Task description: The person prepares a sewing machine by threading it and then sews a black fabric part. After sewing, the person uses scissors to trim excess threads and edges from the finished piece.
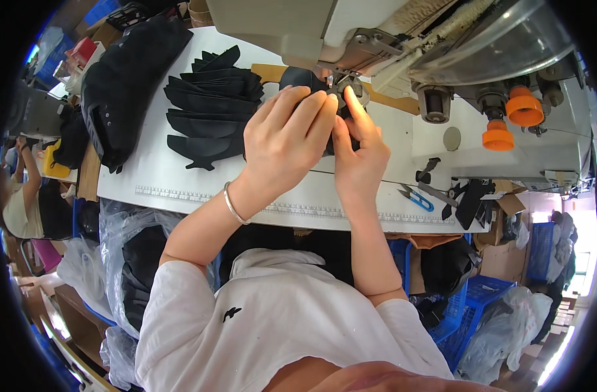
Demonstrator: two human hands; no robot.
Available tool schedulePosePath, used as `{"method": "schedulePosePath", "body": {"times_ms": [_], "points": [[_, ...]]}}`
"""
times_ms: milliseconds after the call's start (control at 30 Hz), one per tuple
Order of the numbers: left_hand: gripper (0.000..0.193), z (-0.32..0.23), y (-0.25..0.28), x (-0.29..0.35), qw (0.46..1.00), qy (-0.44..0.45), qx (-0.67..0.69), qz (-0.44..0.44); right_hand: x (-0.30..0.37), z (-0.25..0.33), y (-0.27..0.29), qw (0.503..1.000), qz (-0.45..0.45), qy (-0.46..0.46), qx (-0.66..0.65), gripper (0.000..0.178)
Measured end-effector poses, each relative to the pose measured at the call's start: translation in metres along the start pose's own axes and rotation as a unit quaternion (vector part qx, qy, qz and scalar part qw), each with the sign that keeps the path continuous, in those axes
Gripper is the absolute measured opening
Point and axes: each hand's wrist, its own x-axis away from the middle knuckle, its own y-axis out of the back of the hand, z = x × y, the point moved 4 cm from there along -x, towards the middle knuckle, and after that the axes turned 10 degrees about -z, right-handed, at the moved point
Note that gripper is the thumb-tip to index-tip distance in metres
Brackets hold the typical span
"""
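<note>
A black fabric piece [301, 78] lies under the head of a sewing machine [279, 29], close to the needle area. My left hand [284, 134] has its fingers closed together over the piece and covers much of it. Just to the right, my right hand [362, 157] grips the same piece between thumb and fingers, with the index finger stretched toward the machine's foot. The needle and the exact stitching spot are hidden behind my fingers. Left of my hands, a fanned stack of black cut fabric pieces [210, 98] rests on the white table [161, 163].
A heap of black fabric [135, 85] covers the table's left end. Blue thread snips [417, 198] and black scraps [471, 199] lie at the right, near a printed ruler strip [298, 210]. Orange-capped knobs [524, 106] hang at upper right. Blue crates [462, 320] stand below; another person [27, 189] works at far left.
</note>
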Motion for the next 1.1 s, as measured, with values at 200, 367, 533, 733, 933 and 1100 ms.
{"method": "schedulePosePath", "body": {"times_ms": [200, 367, 533, 733, 933, 1100], "points": [[0.033, -0.002, -0.002, 0.004, 1.0, 0.007, -0.014, -0.002, -0.003, 0.002, 0.003, 1.0, 0.013, -0.01, 0.002, 0.043], [0.031, -0.002, -0.003, 0.006, 1.0, 0.002, -0.011, -0.013, -0.003, 0.003, 0.003, 1.0, 0.014, -0.001, 0.011, 0.044], [0.03, 0.001, -0.002, 0.006, 1.0, -0.003, -0.003, -0.016, 0.001, 0.003, -0.001, 0.999, 0.014, -0.04, -0.001, 0.045], [0.033, 0.001, -0.003, 0.004, 1.0, -0.023, -0.003, -0.017, 0.001, 0.003, -0.001, 0.997, 0.016, -0.076, -0.015, 0.045], [0.033, 0.006, -0.004, -0.001, 0.999, -0.028, 0.015, -0.001, 0.002, 0.0, -0.003, 0.994, 0.028, -0.091, -0.046, 0.05], [0.034, 0.012, -0.003, -0.006, 0.998, -0.015, 0.048, 0.027, 0.013, -0.006, -0.008, 0.982, 0.025, -0.119, -0.147, 0.065]]}}
